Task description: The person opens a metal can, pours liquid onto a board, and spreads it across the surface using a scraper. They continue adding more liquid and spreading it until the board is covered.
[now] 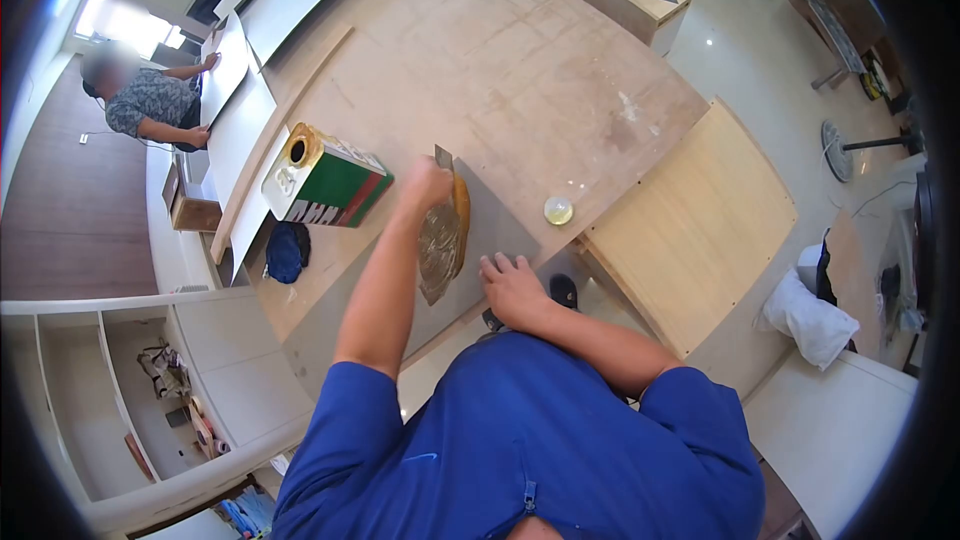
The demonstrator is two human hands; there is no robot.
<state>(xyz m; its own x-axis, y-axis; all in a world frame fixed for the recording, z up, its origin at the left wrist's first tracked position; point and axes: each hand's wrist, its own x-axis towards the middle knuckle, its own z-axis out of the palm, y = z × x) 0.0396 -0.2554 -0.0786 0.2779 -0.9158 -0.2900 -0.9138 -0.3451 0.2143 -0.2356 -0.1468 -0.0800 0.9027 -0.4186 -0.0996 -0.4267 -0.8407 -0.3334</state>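
A scuffed plywood worktable (520, 60) is filling the workshop view. At its near edge the right hand (510, 285) is pressing flat, fingers spread, on a thin grey laminate sheet (495, 225). The left hand (428, 183) is clenching a small metal scraper (443, 156) over amber glue (443, 240) on that sheet. Beyond, a green-and-white rectangular tin (330, 185) is lying sideways.

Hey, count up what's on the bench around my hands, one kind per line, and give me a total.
Scraper: 1, gripped in the left hand
Panel: 1, under the right hand
Tin: 1, lying on its side
Cap: 1
Total: 4
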